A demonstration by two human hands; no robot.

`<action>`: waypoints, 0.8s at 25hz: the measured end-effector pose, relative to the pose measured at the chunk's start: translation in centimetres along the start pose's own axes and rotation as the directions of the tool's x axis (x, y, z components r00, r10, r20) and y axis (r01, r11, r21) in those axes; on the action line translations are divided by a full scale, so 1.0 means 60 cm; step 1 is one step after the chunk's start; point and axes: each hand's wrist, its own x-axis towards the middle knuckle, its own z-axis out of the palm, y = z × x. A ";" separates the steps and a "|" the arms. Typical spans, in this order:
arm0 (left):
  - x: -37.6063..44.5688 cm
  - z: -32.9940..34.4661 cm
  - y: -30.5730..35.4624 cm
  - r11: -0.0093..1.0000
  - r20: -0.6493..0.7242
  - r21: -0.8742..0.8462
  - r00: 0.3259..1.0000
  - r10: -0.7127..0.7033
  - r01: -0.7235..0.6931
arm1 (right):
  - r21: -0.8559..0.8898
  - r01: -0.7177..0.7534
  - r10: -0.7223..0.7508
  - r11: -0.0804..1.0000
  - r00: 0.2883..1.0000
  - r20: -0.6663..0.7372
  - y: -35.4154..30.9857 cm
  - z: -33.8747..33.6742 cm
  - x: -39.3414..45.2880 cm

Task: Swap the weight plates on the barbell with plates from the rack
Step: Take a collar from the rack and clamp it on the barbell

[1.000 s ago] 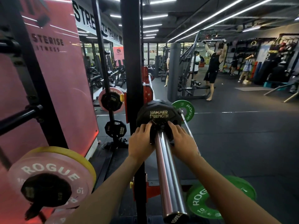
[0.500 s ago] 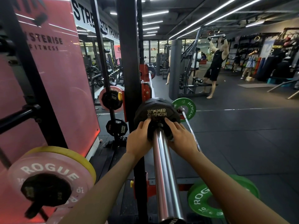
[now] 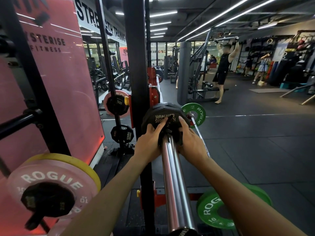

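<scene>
1. The black Hammer Strength plate [image 3: 163, 116] sits on the barbell sleeve [image 3: 175, 181], seated far along it against the rack upright [image 3: 138, 82].
2. Both hands work at the collar [image 3: 167, 133] at the plate's hub. The left hand [image 3: 150, 142] curls its fingers round the collar's left side; the right hand [image 3: 190, 142] curls round its right. Each grip pinches the collar.
3. Expect the plate to be heavy, rigid and rubber-coated, not slippery. Take hold at opposite rim edges, outside the present grip.
4. The polished sleeve likely lets it slide freely.
</scene>
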 end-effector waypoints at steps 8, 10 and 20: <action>-0.005 -0.001 -0.004 1.000 -0.004 0.014 1.000 0.024 -0.024 | -0.236 0.202 -0.213 0.951 0.977 -0.024 0.011 0.001 0.021; -0.004 0.001 -0.003 0.999 -0.014 0.025 1.000 0.022 -0.022 | -0.287 0.228 -0.251 0.931 0.967 -0.046 0.015 0.004 0.024; -0.008 0.003 -0.004 0.999 -0.071 0.027 0.996 0.046 -0.044 | -0.265 0.258 -0.309 0.929 0.936 -0.170 0.029 0.007 0.013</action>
